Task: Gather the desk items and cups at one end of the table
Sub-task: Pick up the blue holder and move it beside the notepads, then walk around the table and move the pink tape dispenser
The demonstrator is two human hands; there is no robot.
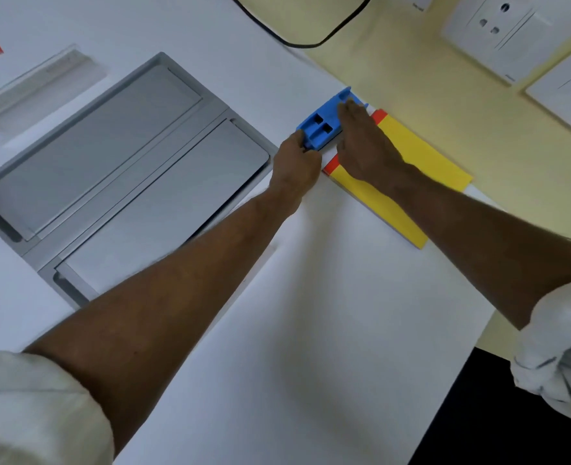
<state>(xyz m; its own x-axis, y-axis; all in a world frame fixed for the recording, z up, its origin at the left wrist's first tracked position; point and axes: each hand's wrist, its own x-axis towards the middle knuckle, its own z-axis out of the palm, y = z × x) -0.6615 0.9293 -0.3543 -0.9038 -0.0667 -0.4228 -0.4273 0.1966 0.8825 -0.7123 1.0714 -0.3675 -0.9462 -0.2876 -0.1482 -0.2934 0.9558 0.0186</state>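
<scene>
Landmark: blue desk organizer (321, 125)
Left hand (296, 166): grips its near corner
Right hand (361, 142): flat over its right side
Yellow book (411, 156): touching its right side

Both arms outstretched, left hand (296, 166) gripping blue holder (321, 125), right hand (361, 142) flat

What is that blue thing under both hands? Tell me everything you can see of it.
The blue holder looks like moulded plastic: a flat boxy block with two dark rectangular slots on top and a raised lip at its far end. It lies on the white table near the far edge, beside a yellow and red book. The left hand grips its near corner with curled fingers; the right hand lies flat along its right side.
</scene>
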